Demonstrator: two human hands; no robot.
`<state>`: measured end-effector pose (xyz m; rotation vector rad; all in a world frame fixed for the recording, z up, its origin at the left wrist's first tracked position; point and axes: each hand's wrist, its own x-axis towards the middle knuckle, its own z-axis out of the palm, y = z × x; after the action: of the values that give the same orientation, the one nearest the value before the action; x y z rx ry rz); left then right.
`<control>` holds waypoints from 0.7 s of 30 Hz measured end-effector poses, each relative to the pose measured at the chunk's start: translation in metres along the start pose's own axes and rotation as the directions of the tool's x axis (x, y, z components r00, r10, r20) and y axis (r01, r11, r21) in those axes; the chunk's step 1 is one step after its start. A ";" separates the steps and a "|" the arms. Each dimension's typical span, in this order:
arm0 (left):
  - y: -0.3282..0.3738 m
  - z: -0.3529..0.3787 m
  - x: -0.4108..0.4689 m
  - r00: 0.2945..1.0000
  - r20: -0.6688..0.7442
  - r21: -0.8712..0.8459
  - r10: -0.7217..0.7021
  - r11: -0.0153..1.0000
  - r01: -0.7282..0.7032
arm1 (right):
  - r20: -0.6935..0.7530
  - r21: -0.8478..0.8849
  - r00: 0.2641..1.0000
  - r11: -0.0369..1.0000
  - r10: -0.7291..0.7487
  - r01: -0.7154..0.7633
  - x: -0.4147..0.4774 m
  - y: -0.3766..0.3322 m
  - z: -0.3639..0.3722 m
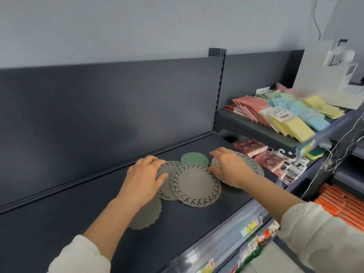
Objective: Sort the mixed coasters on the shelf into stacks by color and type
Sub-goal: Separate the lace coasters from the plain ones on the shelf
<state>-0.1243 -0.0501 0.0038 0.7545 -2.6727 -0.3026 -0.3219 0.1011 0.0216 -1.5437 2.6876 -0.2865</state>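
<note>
**Coaster sorting barely begun: five pieces loose on the shelf**

Watching the head feed, I saw no finished stack anywhere on the dark shelf [82, 219]. The coasters lay in one overlapping cluster between and under my operator's hands.

The left hand [143, 174] had its fingers [155, 160] curled over the far edge of the left lace coaster [167, 172], thumb pressed on top, so I judged it a pinch on that piece. The right hand [230, 168] arched over the right lace coaster [252, 164], fingers hooked at its far rim and thumb at its near edge, gripping it as far as I could tell.

Between the two thumbs sat the middle lace coaster [195, 184], overlapping the left one. Just beyond it, between the two sets of fingertips, the green coaster [195, 159] peeked out with a scalloped edge. Nearer than the left hand, partly under that forearm, lay the plain grey coaster [145, 213], also scalloped and without lacework.

My reading: three grey lace pieces belonged together, while the green and the plain grey each needed their own spot. All of that grouping remained to be done. Coloured packets [291, 119] to the right of the right hand were not part of it.
</note>
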 end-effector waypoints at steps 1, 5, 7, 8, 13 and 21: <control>0.001 0.005 0.013 1.000 0.011 -0.011 -0.002 1.000 0.002 | 0.020 -0.002 1.000 1.000 -0.002 0.002 0.012 0.004 -0.002; 0.003 0.023 0.057 0.996 0.086 -0.022 -0.028 0.999 0.030 | 0.102 -0.010 0.995 1.000 -0.019 0.020 0.056 0.016 0.001; 0.004 0.032 0.071 0.989 0.141 -0.025 -0.044 0.999 0.048 | 0.148 -0.020 0.988 0.999 -0.047 0.050 0.073 0.021 0.006; 0.005 0.036 0.076 0.984 0.169 -0.027 -0.051 0.998 0.057 | 0.175 -0.021 0.983 0.997 -0.063 0.068 0.080 0.023 0.009; 0.002 0.048 0.083 0.957 0.274 -0.023 -0.097 0.994 0.108 | 0.343 0.012 0.922 0.982 -0.180 0.188 0.107 0.026 0.019; 0.021 0.052 0.067 0.903 0.380 0.023 -0.201 0.978 0.208 | 0.490 0.049 0.811 0.939 -0.319 0.340 0.135 0.026 0.020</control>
<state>-0.2068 -0.0631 -0.0195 1.0712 -2.9445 -0.5805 -0.4101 -0.0051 0.0064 -1.7968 2.0438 0.1488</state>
